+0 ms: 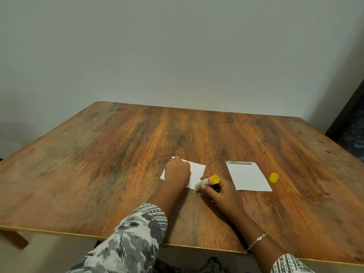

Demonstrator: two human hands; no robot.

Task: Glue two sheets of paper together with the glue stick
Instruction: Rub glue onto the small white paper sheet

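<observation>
left hand (177, 172) — pressing down on white sheet (197, 170) | right hand (217, 192) — gripping glue stick (209, 181), tip on that sheet's corner, label blurred | second sheet (249, 177), yellow cap (274, 177) just beside

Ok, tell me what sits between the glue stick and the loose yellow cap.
The second sheet of paper, flat on the table, apart from both glue stick and cap. The head view shows it.

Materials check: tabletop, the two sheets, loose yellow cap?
Tabletop: wood or wood-look laminate, matte; streaked brown grain, pale edge band.
Left sheet and right sheet: thin white paper, matte, lying flat.
Yellow cap: likely moulded plastic; smooth, uniform colour.
</observation>
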